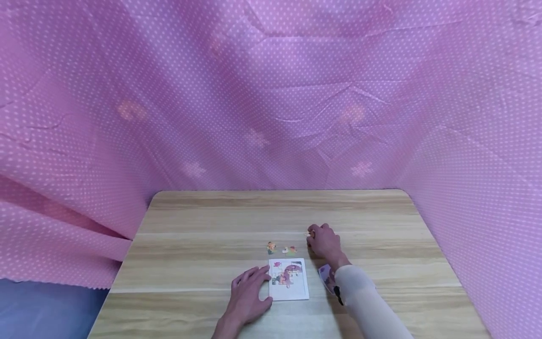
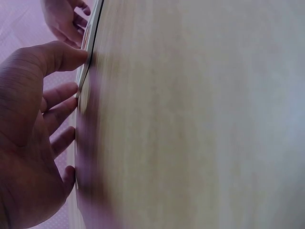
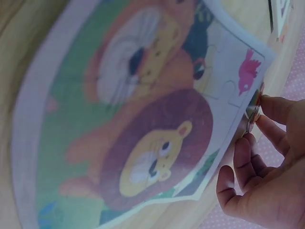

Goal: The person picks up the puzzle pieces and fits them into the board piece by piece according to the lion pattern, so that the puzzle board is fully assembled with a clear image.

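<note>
A white puzzle board (image 1: 290, 293), partly filled with joined pieces, lies near the front of the table. My left hand (image 1: 251, 295) rests at its left side, fingers spread and relaxed; in the left wrist view the thumb (image 2: 66, 57) touches the board's edge. Beyond the board and to its right, my right hand (image 1: 325, 242) pinches a small puzzle piece (image 1: 308, 233) low over the table. Its fingers hide much of the piece. Two loose puzzle pieces, one upright in shape (image 1: 271, 247) and one wider (image 1: 290, 250), lie just past the board.
A picture card with lions (image 3: 162, 143) lies right of the board, partly under my right forearm in the head view. The wooden table (image 1: 190, 245) has rounded far corners. Pink dotted cloth (image 1: 271, 117) hangs behind it and on both sides.
</note>
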Available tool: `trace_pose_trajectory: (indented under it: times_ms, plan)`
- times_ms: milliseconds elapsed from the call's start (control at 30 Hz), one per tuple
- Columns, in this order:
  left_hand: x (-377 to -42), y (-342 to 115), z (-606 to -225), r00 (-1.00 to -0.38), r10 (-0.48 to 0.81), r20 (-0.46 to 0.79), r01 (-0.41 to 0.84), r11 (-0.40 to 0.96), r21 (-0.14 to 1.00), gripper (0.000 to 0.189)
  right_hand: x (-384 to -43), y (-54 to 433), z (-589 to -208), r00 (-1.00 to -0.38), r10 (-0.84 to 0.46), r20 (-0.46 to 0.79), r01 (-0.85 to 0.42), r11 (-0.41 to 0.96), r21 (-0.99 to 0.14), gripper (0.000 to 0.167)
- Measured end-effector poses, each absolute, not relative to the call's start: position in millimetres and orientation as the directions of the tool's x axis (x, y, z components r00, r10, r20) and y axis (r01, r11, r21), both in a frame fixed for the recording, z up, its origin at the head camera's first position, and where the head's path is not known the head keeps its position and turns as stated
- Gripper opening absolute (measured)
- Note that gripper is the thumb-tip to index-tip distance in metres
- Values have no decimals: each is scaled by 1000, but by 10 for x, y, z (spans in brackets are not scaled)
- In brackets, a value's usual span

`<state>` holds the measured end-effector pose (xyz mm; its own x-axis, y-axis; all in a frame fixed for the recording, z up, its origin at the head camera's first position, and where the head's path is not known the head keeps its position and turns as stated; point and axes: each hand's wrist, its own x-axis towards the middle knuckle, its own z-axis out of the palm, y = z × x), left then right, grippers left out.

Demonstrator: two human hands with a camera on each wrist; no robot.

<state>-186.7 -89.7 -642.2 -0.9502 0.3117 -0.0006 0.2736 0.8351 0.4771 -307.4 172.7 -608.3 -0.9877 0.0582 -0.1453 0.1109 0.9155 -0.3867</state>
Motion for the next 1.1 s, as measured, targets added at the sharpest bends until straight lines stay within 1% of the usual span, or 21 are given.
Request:
trace_pose_trajectory:
  times_ms: [167,500,633,833,967,1100]
  plan:
    - [-1864,-895,-6436,-950,312,-1,275,839,470,47,-3110,1733,-6125,-985,66,-159,128,897,-423,31]
    - [-1868,-873,-6438,-953,304,-11,261,835,485,46,-3174,1742,-6106,-970,91,-224,196,840,-505,23]
    - [-1875,-865,-6433,-954,299,-15,255,839,480,47,-3165,1756,-6092,-974,84,-211,184,837,-515,25]
    - [-1873,-854,-6433,-953,302,-15,259,841,474,47,-3145,1815,-6094,-985,71,-158,142,853,-502,28]
    - [-1864,-857,-6443,-954,300,-11,258,838,480,46,-3132,1856,-6109,-989,60,-138,123,850,-513,26]
    - [-1860,-860,-6457,-954,301,-8,261,839,477,45,-3116,1888,-6127,-989,69,-131,129,834,-536,23]
